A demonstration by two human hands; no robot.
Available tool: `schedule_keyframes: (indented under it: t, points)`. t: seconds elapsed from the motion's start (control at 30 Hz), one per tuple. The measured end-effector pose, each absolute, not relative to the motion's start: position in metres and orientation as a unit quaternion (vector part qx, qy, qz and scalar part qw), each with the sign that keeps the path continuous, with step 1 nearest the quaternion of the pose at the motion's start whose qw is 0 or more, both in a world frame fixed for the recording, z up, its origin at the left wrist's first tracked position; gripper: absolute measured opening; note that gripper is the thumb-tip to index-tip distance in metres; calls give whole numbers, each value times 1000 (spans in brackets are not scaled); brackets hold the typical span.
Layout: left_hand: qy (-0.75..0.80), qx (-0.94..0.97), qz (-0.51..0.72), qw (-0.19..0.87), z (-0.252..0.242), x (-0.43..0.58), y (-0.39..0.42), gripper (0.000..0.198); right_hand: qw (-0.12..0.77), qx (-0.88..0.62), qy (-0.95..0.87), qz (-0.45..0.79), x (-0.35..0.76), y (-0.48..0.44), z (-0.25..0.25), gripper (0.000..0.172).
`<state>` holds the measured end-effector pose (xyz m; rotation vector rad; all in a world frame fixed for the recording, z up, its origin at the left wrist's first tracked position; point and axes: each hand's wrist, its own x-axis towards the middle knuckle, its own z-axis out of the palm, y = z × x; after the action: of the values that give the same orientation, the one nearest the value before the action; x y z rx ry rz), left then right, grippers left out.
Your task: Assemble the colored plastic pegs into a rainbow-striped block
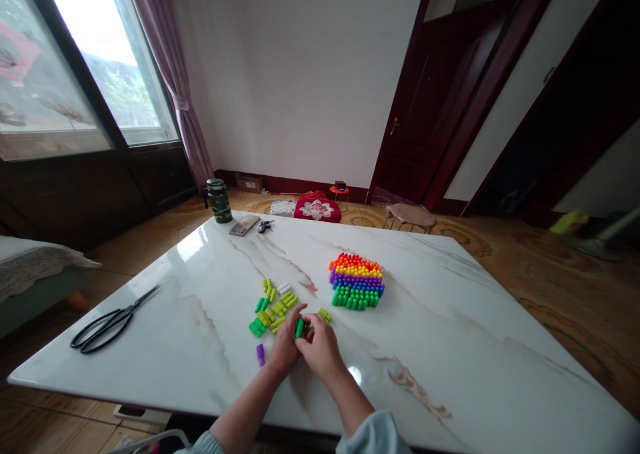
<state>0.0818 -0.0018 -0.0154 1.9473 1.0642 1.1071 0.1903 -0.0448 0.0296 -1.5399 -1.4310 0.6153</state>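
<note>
My left hand (285,349) and my right hand (324,351) meet above the near part of the table. Between them shows a small green bottle-shaped plastic piece (299,328), held by the closed fingers of both. Some fingertips are hidden behind the hands. Loose yellow-green pieces (289,299) lie just beyond my left hand, with green pieces (257,327) among them and a whitish piece (284,288). A purple piece (261,355) lies apart to the left. Past my right hand is another yellow-green piece (325,315). Similar pieces stand upright in colour-sorted rows (356,283) farther right.
Black-handled scissors (107,324) lie on the left of the white marbled table (480,347). A dark green flask (219,201), a phone (244,225) and keys (265,226) are at the far left edge. Beyond the table stand a stool (411,217) and a red cushioned seat (317,209).
</note>
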Motion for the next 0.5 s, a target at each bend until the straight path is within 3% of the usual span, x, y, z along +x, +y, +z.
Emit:
schedule_keyframes:
  t: [0.23, 0.5]
  points:
    - [396, 745, 412, 344, -9, 82, -3, 48, 503, -629, -532, 261, 188, -50, 25, 34]
    - [371, 734, 420, 384, -24, 87, 4, 43, 656, -565, -378, 328, 236, -55, 35, 36]
